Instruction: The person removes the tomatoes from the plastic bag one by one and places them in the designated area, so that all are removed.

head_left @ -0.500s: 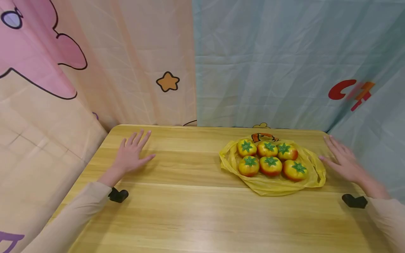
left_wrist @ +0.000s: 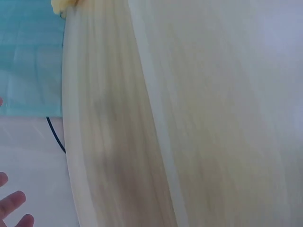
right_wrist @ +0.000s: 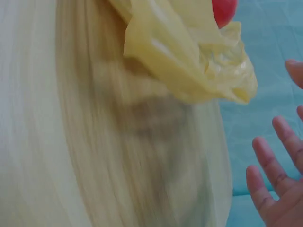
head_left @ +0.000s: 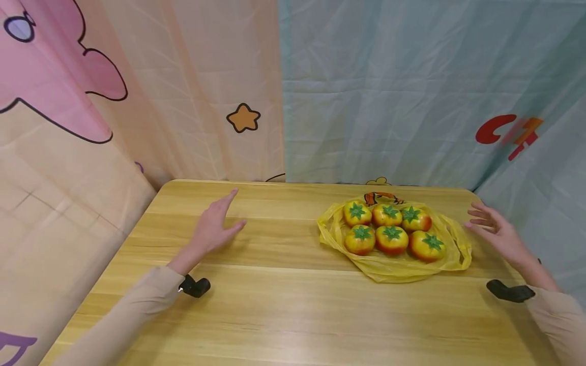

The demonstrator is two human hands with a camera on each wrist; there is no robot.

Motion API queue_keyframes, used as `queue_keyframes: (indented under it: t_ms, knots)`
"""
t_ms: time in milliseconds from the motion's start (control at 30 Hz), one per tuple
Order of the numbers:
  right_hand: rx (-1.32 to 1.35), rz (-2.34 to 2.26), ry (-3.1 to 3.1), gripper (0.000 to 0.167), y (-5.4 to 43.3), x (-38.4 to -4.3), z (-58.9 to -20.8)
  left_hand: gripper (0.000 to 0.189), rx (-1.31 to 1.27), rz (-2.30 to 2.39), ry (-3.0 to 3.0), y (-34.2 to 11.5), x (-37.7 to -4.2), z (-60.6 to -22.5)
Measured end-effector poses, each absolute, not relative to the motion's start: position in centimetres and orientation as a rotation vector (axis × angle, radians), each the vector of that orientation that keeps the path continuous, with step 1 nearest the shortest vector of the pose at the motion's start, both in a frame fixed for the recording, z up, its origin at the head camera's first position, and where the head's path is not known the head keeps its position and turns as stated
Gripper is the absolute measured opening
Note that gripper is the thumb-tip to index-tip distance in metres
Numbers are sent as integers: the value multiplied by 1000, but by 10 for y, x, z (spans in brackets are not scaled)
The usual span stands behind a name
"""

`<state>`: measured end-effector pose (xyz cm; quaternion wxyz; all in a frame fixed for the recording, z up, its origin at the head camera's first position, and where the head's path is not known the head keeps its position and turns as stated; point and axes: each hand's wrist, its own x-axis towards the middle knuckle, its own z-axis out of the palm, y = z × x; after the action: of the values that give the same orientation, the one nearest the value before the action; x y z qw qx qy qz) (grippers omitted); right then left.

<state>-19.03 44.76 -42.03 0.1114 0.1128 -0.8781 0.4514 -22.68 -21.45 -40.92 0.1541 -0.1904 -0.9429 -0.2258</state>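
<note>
Several yellow-and-red tomatoes (head_left: 392, 240) with green leafy tops sit in two rows on a spread yellow plastic bag (head_left: 393, 273), on the right half of the table. My left hand (head_left: 212, 229) is held over the left part of the table, thumb apart from the fingers, with nothing in it. To the right of the bag, my right hand (head_left: 499, 234) hovers near its edge with loosely bent fingers, holding nothing. In the right wrist view, the spread fingers (right_wrist: 270, 161) are apart from the crumpled bag (right_wrist: 165, 52). Only a few left fingertips (left_wrist: 12, 203) show in the left wrist view.
The wooden table (head_left: 274, 315) has rounded back corners. Printed curtains (head_left: 389, 91) hang close behind it and along both sides. A black wrist mount (head_left: 196, 287) is on the left forearm and another (head_left: 510, 291) on the right.
My left hand has moved right and turned more edge-on, its fingers closer together. My right hand has turned and its fingers have bent a little. The bag and tomatoes have stayed put.
</note>
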Motion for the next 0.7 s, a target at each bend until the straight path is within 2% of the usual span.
queue_keyframes:
  t_ms: [400, 500, 700]
  knots:
    - [108, 1479, -2616, 43, 442, -190, -422, 73, -519, -964, -2682, -168, -224, -404]
    - [76, 1454, -2683, 45, 443, -191, -423, 71, -538, -979, -2656, -157, -225, -403]
    - [41, 1375, -2825, 59, 440, -195, -424, 71, -554, -1071, -2606, -138, -224, -403]
